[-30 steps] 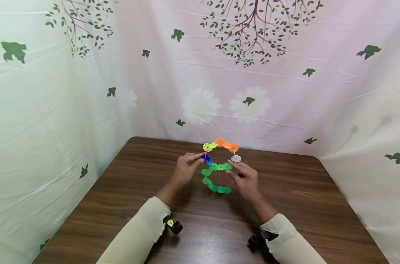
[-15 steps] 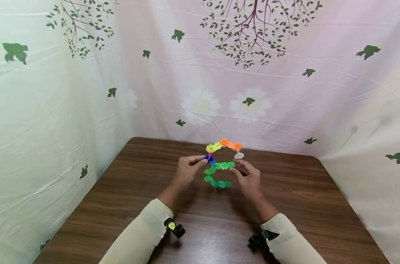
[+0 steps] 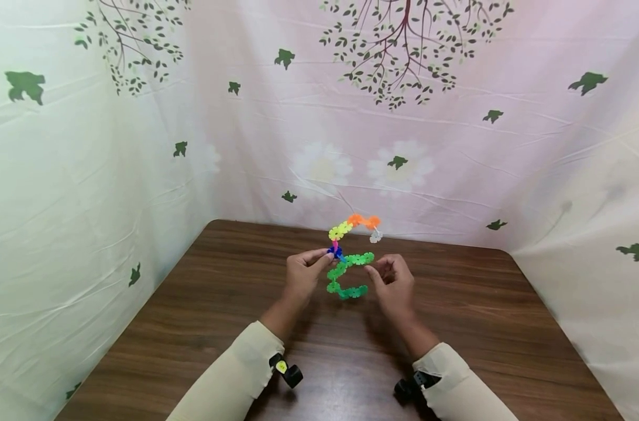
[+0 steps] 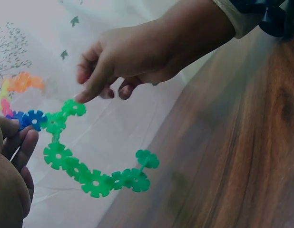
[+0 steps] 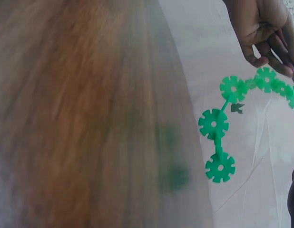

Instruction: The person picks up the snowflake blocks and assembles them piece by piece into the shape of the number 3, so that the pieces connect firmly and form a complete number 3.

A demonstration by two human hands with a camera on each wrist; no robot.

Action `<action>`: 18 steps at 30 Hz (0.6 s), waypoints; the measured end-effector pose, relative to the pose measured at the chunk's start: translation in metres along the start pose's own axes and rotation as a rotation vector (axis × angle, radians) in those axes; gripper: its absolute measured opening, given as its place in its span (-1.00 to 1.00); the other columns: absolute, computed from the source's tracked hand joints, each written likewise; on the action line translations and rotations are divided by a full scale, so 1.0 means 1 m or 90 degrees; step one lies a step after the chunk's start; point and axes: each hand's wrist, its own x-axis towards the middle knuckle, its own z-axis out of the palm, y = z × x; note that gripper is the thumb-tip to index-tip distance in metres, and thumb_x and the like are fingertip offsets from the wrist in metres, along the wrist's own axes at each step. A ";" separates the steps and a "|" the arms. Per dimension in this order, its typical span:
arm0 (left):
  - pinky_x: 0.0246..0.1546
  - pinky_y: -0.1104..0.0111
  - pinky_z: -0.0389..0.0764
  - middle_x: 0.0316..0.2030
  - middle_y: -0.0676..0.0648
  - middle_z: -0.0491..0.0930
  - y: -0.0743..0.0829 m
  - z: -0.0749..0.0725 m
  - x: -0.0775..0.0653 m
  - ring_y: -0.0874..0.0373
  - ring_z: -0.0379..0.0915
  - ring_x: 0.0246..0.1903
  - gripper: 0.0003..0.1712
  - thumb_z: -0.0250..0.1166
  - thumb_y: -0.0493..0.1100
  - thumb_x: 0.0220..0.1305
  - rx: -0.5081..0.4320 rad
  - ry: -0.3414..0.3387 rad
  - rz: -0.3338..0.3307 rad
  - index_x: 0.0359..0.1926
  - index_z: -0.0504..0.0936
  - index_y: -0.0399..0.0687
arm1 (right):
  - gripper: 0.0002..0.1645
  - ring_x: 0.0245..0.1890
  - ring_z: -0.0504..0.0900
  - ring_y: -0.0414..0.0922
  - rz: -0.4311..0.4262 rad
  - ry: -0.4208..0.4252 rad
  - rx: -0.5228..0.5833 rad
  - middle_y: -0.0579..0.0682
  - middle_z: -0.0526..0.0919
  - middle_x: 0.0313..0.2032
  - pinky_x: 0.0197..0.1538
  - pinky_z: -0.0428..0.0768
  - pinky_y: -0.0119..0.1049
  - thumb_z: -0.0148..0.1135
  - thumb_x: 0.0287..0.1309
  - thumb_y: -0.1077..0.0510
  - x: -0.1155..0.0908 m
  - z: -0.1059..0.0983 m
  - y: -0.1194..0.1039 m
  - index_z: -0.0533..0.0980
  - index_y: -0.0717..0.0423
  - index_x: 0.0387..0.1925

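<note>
A chain of notched plastic flower discs (image 3: 337, 271) forms an open, E-like outline above the table. It runs from green through blue, pink, yellow and orange to white. My left hand (image 3: 302, 273) pinches it at the dark blue disc (image 4: 34, 119) between thumb and fingers. On the other side, my right hand (image 3: 395, 283) has its fingers loosely bent, thumb and forefinger apart. In the left wrist view its thumb tip is right at the end disc (image 4: 74, 108) of the middle green branch. The lower green branch (image 5: 213, 124) hangs free in the right wrist view.
The brown wood-grain table (image 3: 203, 316) lies beneath both hands. Behind and beside it hangs a pale cloth (image 3: 256, 134) printed with leaves and flowers. Black wrist cameras (image 3: 293, 375) sit on both cream sleeves (image 3: 230, 368).
The right fingers have come off the green branch. The chain has tilted in the left hand, its white end swinging up and away from the right hand.
</note>
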 end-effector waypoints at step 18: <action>-0.17 0.46 0.80 -0.20 -0.47 0.82 -0.007 0.020 -0.009 0.11 0.86 -0.31 -0.83 0.47 -0.40 0.39 0.000 0.071 0.022 -0.09 0.83 -0.50 | -0.78 -0.26 0.63 0.08 -0.182 -0.064 -0.048 0.21 0.64 -0.29 -0.12 0.29 -0.22 0.65 0.03 0.44 0.011 0.021 -0.019 0.80 0.30 -0.24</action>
